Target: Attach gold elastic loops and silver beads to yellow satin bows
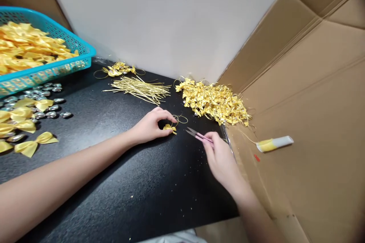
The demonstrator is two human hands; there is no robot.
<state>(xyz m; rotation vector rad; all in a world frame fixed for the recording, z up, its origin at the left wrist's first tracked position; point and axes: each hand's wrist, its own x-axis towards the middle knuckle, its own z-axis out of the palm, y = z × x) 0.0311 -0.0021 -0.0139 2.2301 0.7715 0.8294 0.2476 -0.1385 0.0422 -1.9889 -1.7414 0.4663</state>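
Note:
A small yellow ribbon bow (170,128) with a loop of gold cord (181,119) is pinched between the thumb and fingers of my left hand (152,124), low over the black table. My right hand (221,159) grips a pair of pink-handled thread snips (196,135). Their blades point left toward the bow and cord, apart from them by a short gap. Beyond my left hand lies a bundle of cut gold cords (142,89). A heap of yellow bows with cord loops (213,100) lies beyond my right hand.
At the left, a blue basket (82,51) holds many yellow bows. Silver beads (53,114) and loose ribbon bows (36,144) lie in front of it. A smaller bow cluster (119,69) sits near the white wall. Cardboard (313,95) borders the right side, with a yellow-and-white roll (275,144) there.

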